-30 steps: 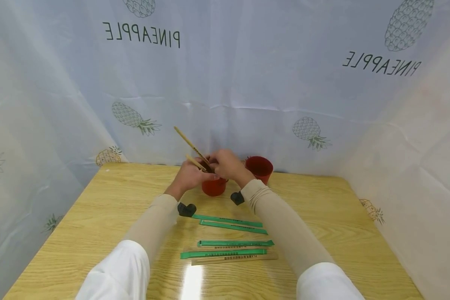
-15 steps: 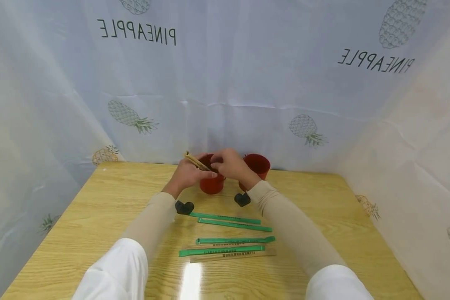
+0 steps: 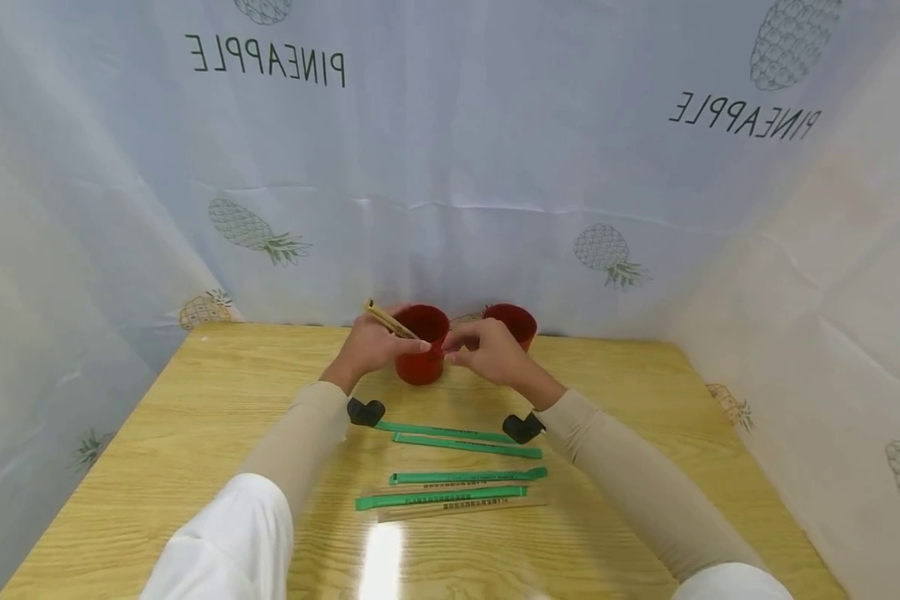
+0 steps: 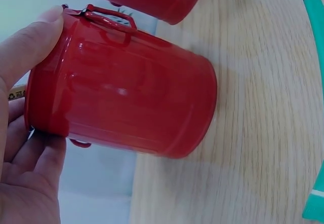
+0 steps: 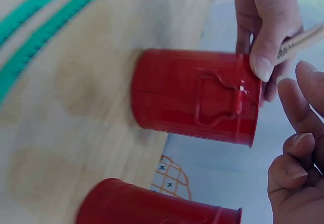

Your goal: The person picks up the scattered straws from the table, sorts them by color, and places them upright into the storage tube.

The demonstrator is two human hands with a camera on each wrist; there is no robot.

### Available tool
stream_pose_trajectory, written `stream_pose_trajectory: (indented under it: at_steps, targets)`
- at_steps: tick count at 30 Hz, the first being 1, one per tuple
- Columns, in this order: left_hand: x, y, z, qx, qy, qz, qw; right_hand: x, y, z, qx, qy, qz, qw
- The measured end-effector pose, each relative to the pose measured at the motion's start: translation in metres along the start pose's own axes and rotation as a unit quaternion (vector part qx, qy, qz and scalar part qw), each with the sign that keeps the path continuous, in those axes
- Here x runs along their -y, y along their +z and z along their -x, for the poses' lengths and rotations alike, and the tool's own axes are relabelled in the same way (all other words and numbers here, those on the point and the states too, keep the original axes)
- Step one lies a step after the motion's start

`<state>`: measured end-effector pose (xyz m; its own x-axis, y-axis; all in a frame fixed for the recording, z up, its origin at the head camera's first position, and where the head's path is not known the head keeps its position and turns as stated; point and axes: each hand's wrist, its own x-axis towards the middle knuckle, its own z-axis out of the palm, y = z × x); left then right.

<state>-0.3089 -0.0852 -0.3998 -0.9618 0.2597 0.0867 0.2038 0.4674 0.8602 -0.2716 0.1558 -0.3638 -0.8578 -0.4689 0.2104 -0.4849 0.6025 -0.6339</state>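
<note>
Curtain (image 3: 450, 142) with mirrored "PINEAPPLE", printed green wrappers (image 3: 461, 445), left hand (image 3: 372, 344) gripping red bucket (image 3: 417, 368) — right hand (image 3: 492, 352) bent loosely beside it

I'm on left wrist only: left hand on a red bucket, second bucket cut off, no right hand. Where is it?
Observer: Head view puts the right hand beside the rim of the red bucket that the left hand holds.

Operator: Copy. I get bits of green at the frame edge. How many green strips in all?

Observer: Four show in the head view.

Operator: And the tan sliver behind the thumb?

Observer: That looks like a tan stick; its outer end juts up past the left hand. Can't tell if it's one or several.
</note>
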Motion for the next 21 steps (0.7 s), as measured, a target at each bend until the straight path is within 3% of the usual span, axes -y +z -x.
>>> stream_pose_trajectory:
  at_steps: [14,21]
  targets:
    - [-0.003,0.002,0.002,0.003,-0.005,0.007,1.0000,-0.029,0.011,0.098,0.043,0.026,-0.063,0.997]
    - [-0.004,0.001,0.001,0.007,-0.007,0.004,0.9999,-0.045,0.020,0.139,0.041,0.040,-0.052,0.997]
